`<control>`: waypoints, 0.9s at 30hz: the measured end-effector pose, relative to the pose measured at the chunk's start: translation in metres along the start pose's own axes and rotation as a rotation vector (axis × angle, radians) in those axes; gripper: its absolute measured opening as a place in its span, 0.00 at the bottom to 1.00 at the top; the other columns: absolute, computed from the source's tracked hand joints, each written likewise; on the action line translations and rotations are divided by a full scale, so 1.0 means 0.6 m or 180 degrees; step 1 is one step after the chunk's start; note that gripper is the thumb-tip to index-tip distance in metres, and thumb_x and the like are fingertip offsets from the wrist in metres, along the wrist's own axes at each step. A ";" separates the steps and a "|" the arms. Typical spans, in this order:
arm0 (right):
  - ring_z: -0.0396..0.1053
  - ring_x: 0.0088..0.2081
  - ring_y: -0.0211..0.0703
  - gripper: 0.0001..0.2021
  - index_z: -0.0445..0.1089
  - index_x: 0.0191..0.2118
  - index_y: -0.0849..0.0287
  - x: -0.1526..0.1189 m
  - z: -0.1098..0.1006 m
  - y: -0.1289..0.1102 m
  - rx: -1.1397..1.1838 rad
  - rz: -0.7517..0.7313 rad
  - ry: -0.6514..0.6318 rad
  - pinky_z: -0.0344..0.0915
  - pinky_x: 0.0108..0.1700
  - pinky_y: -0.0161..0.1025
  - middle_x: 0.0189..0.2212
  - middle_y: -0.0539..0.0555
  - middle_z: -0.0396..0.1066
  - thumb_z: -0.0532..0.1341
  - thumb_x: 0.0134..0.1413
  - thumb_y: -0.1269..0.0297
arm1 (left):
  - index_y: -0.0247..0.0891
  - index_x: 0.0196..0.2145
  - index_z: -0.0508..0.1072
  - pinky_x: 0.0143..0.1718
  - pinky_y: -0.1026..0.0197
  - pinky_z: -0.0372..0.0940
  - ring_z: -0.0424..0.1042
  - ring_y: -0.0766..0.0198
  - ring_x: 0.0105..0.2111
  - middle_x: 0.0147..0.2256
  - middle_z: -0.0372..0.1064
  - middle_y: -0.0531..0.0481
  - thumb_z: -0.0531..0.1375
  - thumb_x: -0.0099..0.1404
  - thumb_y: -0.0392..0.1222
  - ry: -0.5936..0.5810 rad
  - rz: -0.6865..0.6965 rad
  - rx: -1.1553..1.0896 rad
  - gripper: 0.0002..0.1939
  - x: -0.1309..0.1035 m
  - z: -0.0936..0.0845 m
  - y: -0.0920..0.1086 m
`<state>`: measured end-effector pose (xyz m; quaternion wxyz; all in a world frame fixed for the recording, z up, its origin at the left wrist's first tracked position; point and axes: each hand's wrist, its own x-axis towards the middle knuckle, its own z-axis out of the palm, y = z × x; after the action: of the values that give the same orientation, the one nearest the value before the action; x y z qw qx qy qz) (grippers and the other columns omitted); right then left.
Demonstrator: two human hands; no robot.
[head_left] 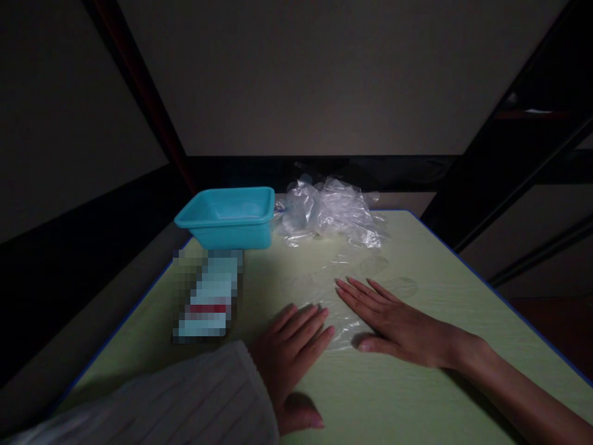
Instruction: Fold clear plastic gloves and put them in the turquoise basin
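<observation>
Two hands, left [296, 352] and right [393, 321], open, unclenched; your clear plastic glove [347, 330] lies flat between and beyond them.

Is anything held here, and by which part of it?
Nothing is held; the left hand and right hand are open, palms down, by the clear plastic glove.

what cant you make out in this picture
All in the head view:
- Rectangular object: pixelation hides its details.
- Flat clear plastic glove: right hand covers part.
- Turquoise basin: near wall hides some floor.
- Right forearm: cut off at lower right.
</observation>
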<state>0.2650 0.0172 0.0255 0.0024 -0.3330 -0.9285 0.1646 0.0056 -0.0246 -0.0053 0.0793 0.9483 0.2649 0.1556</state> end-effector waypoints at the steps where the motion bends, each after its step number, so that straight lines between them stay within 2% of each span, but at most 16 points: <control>1: 0.32 0.64 0.54 0.37 0.34 0.65 0.61 0.000 -0.001 -0.001 0.0007 0.0023 -0.0030 0.37 0.61 0.59 0.64 0.62 0.33 0.49 0.57 0.46 | 0.34 0.61 0.47 0.60 0.45 0.40 0.45 0.49 0.61 0.61 0.47 0.37 0.48 0.59 0.66 0.0075 -0.0025 0.0012 0.42 0.000 -0.001 -0.001; 5: 0.34 0.63 0.56 0.38 0.36 0.64 0.62 -0.003 -0.002 -0.005 0.0074 -0.0012 0.0046 0.38 0.61 0.60 0.64 0.62 0.35 0.50 0.56 0.45 | 0.36 0.61 0.46 0.60 0.43 0.39 0.49 0.50 0.60 0.59 0.54 0.38 0.44 0.64 0.59 0.0331 -0.0238 0.0069 0.34 -0.001 -0.005 -0.006; 8: 0.36 0.63 0.56 0.38 0.39 0.64 0.62 -0.005 -0.006 -0.010 0.0092 -0.0003 0.0060 0.39 0.61 0.59 0.64 0.62 0.37 0.50 0.56 0.45 | 0.36 0.62 0.44 0.60 0.43 0.39 0.51 0.51 0.59 0.57 0.57 0.39 0.44 0.66 0.55 0.0356 -0.0267 0.0114 0.32 -0.003 -0.006 -0.008; 13: 0.45 0.62 0.56 0.35 0.47 0.63 0.65 -0.003 -0.022 -0.022 0.0011 -0.0020 0.0073 0.43 0.60 0.59 0.62 0.64 0.47 0.50 0.56 0.46 | 0.35 0.62 0.43 0.60 0.44 0.36 0.53 0.53 0.58 0.54 0.61 0.40 0.42 0.66 0.56 0.0401 -0.0107 0.0200 0.32 -0.003 -0.009 -0.004; 19: 0.63 0.52 0.51 0.25 0.57 0.59 0.59 0.001 -0.034 -0.034 -0.0134 -0.0269 0.0508 0.58 0.54 0.53 0.53 0.59 0.65 0.53 0.58 0.55 | 0.36 0.62 0.44 0.60 0.44 0.39 0.60 0.54 0.54 0.49 0.67 0.42 0.38 0.67 0.57 0.0446 0.0183 0.0012 0.31 -0.002 -0.015 0.008; 24: 0.68 0.43 0.49 0.17 0.65 0.52 0.58 -0.001 -0.038 -0.037 -0.0280 -0.0460 0.0482 0.63 0.47 0.50 0.43 0.57 0.72 0.51 0.61 0.60 | 0.38 0.60 0.51 0.61 0.45 0.39 0.64 0.57 0.50 0.43 0.71 0.44 0.35 0.68 0.55 0.0555 0.0408 -0.0206 0.29 -0.008 -0.013 0.017; 27: 0.67 0.43 0.46 0.15 0.67 0.48 0.58 0.003 -0.037 -0.025 -0.0141 -0.0290 0.0877 0.61 0.49 0.49 0.42 0.55 0.72 0.48 0.62 0.63 | 0.39 0.58 0.53 0.61 0.46 0.39 0.67 0.59 0.48 0.40 0.73 0.45 0.34 0.69 0.53 0.0563 0.0551 -0.0293 0.27 -0.010 -0.010 0.020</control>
<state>0.2569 0.0139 0.0512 0.1299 -0.3099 -0.9369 0.0965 0.0047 -0.0376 0.0020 0.0853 0.9456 0.1806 0.2569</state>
